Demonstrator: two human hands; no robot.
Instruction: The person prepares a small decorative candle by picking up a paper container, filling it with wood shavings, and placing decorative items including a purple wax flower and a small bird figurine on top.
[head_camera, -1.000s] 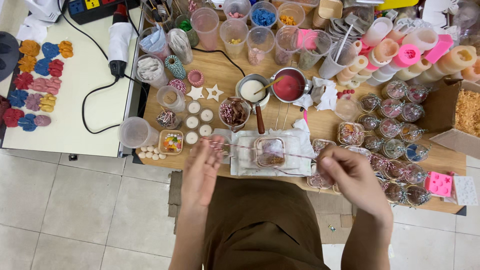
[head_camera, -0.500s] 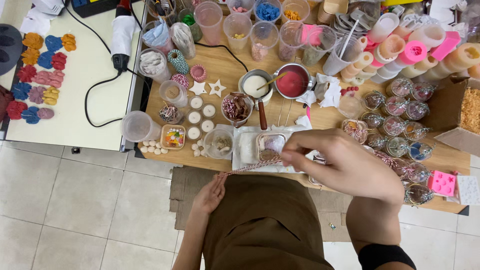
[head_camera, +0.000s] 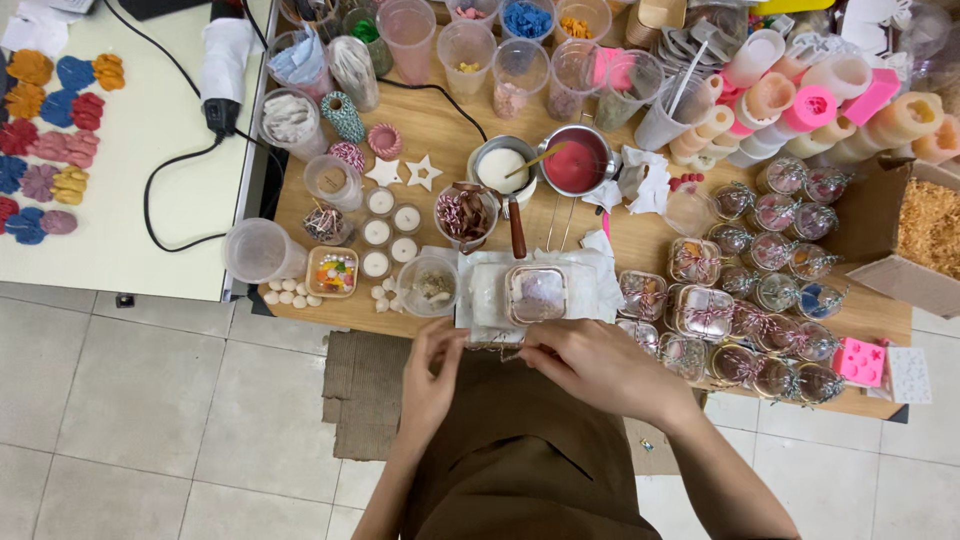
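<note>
Both hands meet at the near edge of the table, fingertips pinched together on a thin piece of twine (head_camera: 497, 345) stretched between them: the left hand (head_camera: 432, 372) nips one end, the right hand (head_camera: 590, 365) the other, so the string seems kept taut and off the tabletop. Just beyond the fingers sits a small clear box (head_camera: 537, 293) with a pale purple filling, resting on a sheet of white paper (head_camera: 590, 280) that seems meant to keep the wood clean under it. To the right of the grip lies a crowd of finished little jars (head_camera: 780, 290), each wrapped in striped string. Further out from the hands stand a cup of striped twine (head_camera: 465, 213), a pot of white wax (head_camera: 503, 170) with a stick in it and a pot of red wax (head_camera: 577, 162). Left of the box are small white candles (head_camera: 378, 232) and a tray of coloured beads (head_camera: 333, 272).
</note>
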